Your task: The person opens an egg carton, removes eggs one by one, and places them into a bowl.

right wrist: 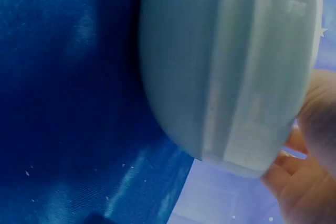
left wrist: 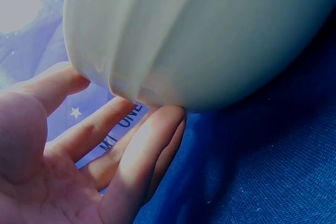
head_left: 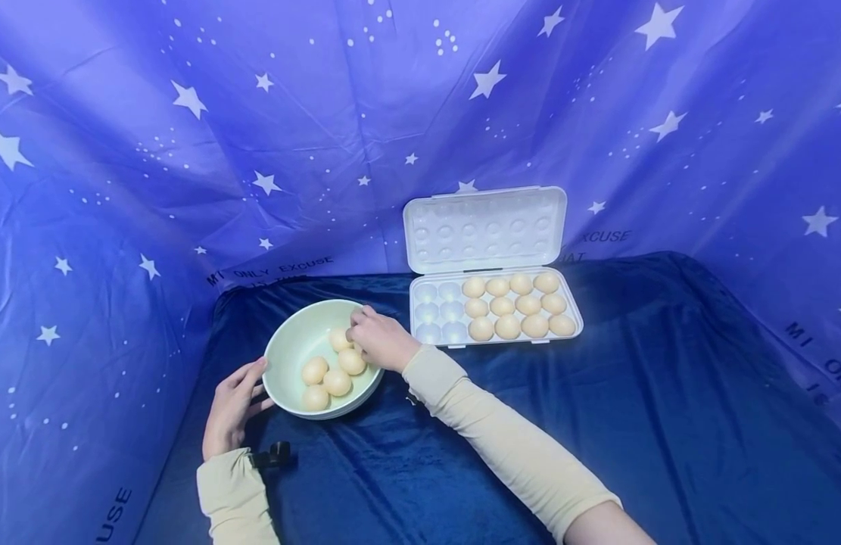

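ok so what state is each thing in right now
Egg box: open, part filled, left two columns empty
Lid: raised
Boxed eggs: seated in cups
Bowl: uncovered, part filled
Bowl eggs: lying loose, looking whole
Left hand: touching bowl's outside
Right hand: over bowl's rim, grip hidden
Dark blue cloth: spread, wrinkled

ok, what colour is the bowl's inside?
The bowl is pale green inside; it shows best in the head view.

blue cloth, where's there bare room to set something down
Most room: cloth right of the right sleeve, in front of the egg box. Smaller patch: between right and left sleeve, nearer than the bowl. Crowded: around the bowl, with left hand and right hand there.
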A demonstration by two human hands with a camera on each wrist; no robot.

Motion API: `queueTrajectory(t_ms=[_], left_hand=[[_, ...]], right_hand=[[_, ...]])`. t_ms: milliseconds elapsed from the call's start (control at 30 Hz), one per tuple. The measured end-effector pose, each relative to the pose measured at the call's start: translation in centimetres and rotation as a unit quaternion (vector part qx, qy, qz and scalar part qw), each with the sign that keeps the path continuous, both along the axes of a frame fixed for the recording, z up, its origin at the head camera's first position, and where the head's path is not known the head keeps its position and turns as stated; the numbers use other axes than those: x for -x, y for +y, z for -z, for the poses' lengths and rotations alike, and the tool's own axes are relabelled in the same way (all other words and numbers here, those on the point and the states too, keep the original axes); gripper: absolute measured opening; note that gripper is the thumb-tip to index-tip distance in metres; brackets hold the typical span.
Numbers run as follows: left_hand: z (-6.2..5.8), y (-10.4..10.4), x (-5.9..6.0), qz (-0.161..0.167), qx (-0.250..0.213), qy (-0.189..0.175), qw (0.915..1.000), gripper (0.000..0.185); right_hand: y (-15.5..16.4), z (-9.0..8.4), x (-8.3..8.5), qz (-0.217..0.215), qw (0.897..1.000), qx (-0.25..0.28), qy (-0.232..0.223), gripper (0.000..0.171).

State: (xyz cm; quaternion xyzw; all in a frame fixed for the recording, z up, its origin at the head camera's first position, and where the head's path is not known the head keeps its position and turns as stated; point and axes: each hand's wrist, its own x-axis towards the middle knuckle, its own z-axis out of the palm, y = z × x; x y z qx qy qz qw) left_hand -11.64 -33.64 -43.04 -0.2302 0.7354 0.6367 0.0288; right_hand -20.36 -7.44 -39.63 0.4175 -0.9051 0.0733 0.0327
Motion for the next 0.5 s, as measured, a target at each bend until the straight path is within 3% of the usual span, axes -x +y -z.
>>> queueTrajectory(t_ms=[500], left_hand=[[-0.06,0.02,0.00,-0.001,-0.006,-0.002,1.0000,0.072]], right_hand=[[-0.54,0.91,0.24,-0.006,0.999,-0.030,0.011,0.015]])
